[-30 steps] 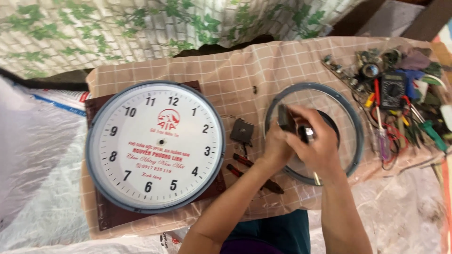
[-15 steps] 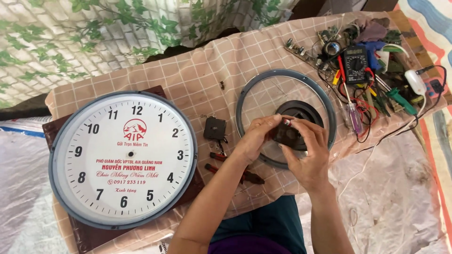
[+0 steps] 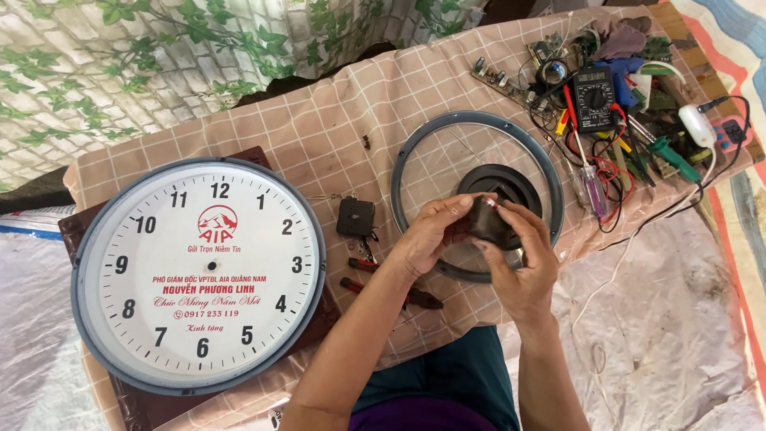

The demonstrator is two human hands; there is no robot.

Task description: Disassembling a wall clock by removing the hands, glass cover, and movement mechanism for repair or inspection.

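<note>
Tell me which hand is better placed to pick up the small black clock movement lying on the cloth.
Left. The left hand lies nearest the black clock movement beside the clock face; the right hand is farther off.

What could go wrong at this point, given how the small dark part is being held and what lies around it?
The small dark part is pinched between the left hand and right hand above the glass cover ring; a slip could drop it onto the glass. The pliers lie right by the left forearm and could be nudged. The hole-centred clock face overhangs the table edge.
</note>
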